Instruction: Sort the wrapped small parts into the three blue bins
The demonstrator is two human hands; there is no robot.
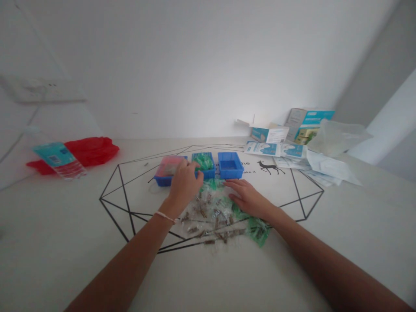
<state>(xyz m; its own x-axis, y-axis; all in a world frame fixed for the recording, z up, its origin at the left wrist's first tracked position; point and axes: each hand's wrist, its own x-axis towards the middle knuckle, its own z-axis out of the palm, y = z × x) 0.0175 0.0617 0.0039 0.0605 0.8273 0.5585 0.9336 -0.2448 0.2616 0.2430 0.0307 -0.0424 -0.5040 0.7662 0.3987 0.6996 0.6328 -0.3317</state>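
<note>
Your left hand (185,182) curls by the left blue bin (162,180) and middle blue bin (209,174); I cannot tell its hold. Your right hand (248,198), thumb parted from fingers, is nearer the plastic packets (216,212), which spread between your hands and toward you.

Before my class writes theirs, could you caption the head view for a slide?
Left hand at a row of three blue bins, right hand at scattered clear and green packets in front.

Three bins (209,174) stood in a row on the surface (48,242). The packet pile (217,212) lay before them. The bottle (53,154) was located far left, before the bag (97,149); boxes (295,123) stood right rear, behind sachets (261,148).
</note>
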